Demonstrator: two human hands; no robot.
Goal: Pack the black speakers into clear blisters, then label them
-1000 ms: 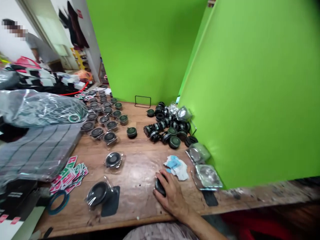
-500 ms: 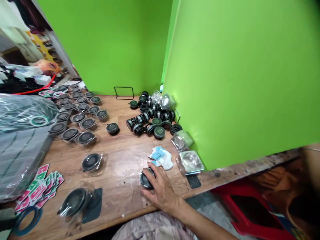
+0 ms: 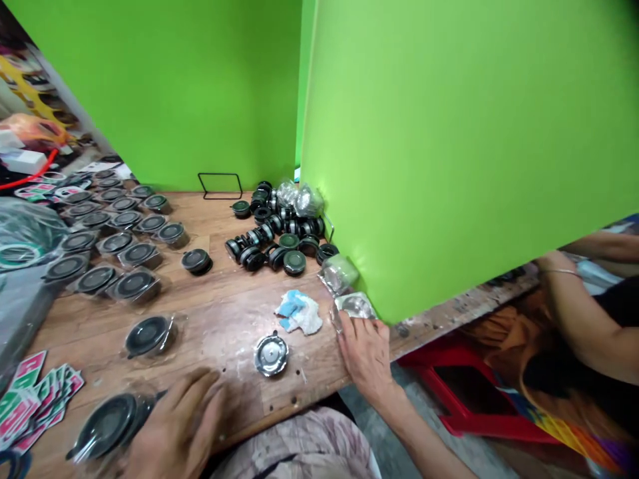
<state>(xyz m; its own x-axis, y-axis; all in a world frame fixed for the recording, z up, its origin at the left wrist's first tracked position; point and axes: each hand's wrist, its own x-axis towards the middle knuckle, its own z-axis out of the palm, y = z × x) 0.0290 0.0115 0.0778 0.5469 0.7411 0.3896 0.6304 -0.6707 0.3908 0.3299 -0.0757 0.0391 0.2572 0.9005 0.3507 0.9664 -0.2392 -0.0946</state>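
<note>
A round black suction cup (image 3: 271, 353) with a shiny metallic face up and a small tab lies on the wooden table. Beyond it to the right, my right hand (image 3: 367, 352) bends its fingers onto the near edge of a clear moulded plastic shell (image 3: 355, 305). My left hand (image 3: 174, 426), smeared by motion, is low over the front of the table. Beside it sits a black round disc in clear plastic (image 3: 107, 426), partly covered by the hand. What lies under the left palm is hidden.
Several wrapped black discs (image 3: 134, 285) stand in rows at left. Loose black discs (image 3: 294, 263) are heaped near the green panel (image 3: 424, 153). A crumpled blue-white cloth (image 3: 299, 311), printed cards (image 3: 44, 396) and a wire stand (image 3: 219, 186) are around. Another person's arm (image 3: 574, 306) shows at right.
My right hand has left the black disc and moved right to the clear shell. The disc now lies metallic face up. My left hand has come into view. The camera has turned right.
</note>
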